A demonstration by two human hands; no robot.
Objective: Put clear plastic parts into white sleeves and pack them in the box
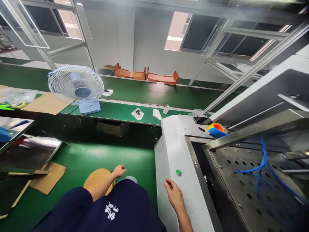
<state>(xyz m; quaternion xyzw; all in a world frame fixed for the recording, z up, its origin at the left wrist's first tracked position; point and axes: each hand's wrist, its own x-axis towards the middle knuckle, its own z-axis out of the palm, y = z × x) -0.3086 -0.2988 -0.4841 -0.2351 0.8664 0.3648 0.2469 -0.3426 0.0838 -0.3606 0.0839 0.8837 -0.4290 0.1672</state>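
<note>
My left hand hovers in front of my dark blue shirt, above a round tan stool seat. Its fingers are loosely curled in, and I see nothing in them. My right hand is over the edge of a white machine housing, just below and left of a round green button. The fingers there are bent but a little apart, with nothing between them. I cannot tell whether this hand touches the housing.
A blue-white desk fan stands on the green workbench, near white patches with a dark piece. Orange holders sit behind. Tape rolls and a perforated metal plate with blue tubing are at right. Cardboard lies left.
</note>
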